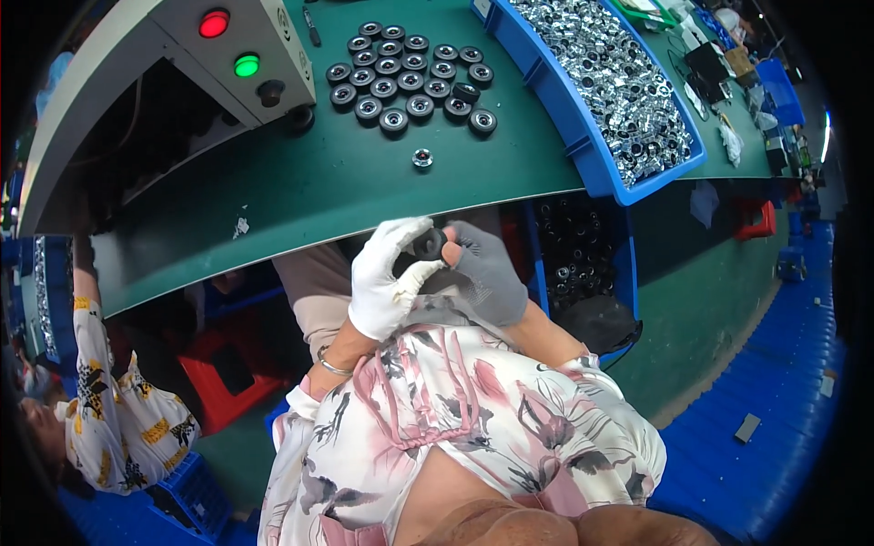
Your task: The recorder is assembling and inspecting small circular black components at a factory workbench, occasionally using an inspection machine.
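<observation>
1. A black round part (426,246) sat between the person's two hands, just off the near edge of the table (510,168).
2. The left hand (375,284), white-gloved, was clamped on it with curled fingers and thumb; the right hand (489,273), in a grey glove with bare fingertips, gripped its right side.
3. Beyond them on the table lay one small silver piece (421,159), then a cluster of black wheels (384,87).
4. Right of these stood a blue bin (628,193) heaped with shiny pieces.
5. To the left stood a machine (118,68) with red and green lights.
</observation>
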Demonstrator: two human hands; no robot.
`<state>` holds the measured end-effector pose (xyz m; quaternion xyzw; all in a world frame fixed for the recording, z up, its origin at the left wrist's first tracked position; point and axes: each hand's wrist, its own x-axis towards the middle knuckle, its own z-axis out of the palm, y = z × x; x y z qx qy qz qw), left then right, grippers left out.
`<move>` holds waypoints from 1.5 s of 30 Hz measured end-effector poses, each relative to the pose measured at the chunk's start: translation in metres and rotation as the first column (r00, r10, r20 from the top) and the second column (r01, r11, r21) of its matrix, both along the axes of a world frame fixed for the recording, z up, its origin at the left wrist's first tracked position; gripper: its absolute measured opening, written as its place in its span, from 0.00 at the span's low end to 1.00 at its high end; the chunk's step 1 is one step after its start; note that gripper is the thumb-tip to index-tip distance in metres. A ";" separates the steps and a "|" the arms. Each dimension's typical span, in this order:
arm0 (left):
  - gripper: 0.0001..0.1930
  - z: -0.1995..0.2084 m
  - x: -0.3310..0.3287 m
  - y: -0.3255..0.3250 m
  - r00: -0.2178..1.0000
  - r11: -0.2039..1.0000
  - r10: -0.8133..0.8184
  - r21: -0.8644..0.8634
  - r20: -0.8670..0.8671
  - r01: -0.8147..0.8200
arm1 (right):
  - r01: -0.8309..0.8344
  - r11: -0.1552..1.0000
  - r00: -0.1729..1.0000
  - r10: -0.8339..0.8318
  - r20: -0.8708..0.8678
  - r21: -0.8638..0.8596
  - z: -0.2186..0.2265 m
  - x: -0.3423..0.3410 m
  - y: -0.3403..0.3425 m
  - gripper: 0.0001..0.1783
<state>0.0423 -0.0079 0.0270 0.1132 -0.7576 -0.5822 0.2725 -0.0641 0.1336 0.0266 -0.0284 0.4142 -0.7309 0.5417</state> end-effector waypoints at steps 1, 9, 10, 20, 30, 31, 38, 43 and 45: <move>0.26 0.003 0.001 -0.004 0.997 0.999 -0.034 -0.010 0.071 0.034 | -0.006 1.000 1.000 0.006 0.000 0.000 0.002 -0.002 0.002 0.15; 0.30 0.022 0.007 -0.021 0.978 0.979 -0.162 -0.104 0.130 0.176 | 0.005 1.000 -0.045 0.023 -0.999 0.023 0.028 -0.026 -0.008 0.11; 0.30 0.022 0.007 -0.021 0.981 0.973 -0.144 -0.162 0.132 0.165 | -0.087 0.994 -0.171 0.052 -0.984 0.068 0.031 -0.029 -0.009 0.10; 0.22 -0.003 0.009 -0.006 0.988 0.813 -0.149 0.565 -0.028 0.139 | -0.219 0.965 0.855 0.261 -0.448 0.146 0.020 -0.020 -0.010 0.05; 0.25 -0.009 0.011 -0.007 0.999 0.999 -0.030 -0.033 0.015 0.030 | -0.235 0.971 0.961 0.239 -0.136 0.046 0.011 -0.015 -0.013 0.08; 0.26 -0.010 0.012 -0.001 1.000 0.991 0.002 0.132 -0.003 -0.001 | -0.203 0.979 0.974 0.204 -0.098 0.028 0.010 -0.011 -0.014 0.08; 0.21 -0.015 0.014 0.015 0.997 0.815 0.058 0.575 0.050 -0.076 | -0.080 0.993 0.974 0.097 -0.206 0.088 0.006 -0.002 -0.018 0.08; 0.13 -0.018 0.014 0.010 0.993 0.883 0.052 0.460 0.104 -0.095 | 0.023 0.994 0.928 0.020 -0.372 0.110 -0.004 0.001 -0.019 0.07; 0.13 -0.019 0.016 0.007 0.992 0.892 0.062 0.439 0.111 -0.105 | 0.038 0.992 0.920 0.012 -0.391 0.120 -0.005 0.001 -0.019 0.07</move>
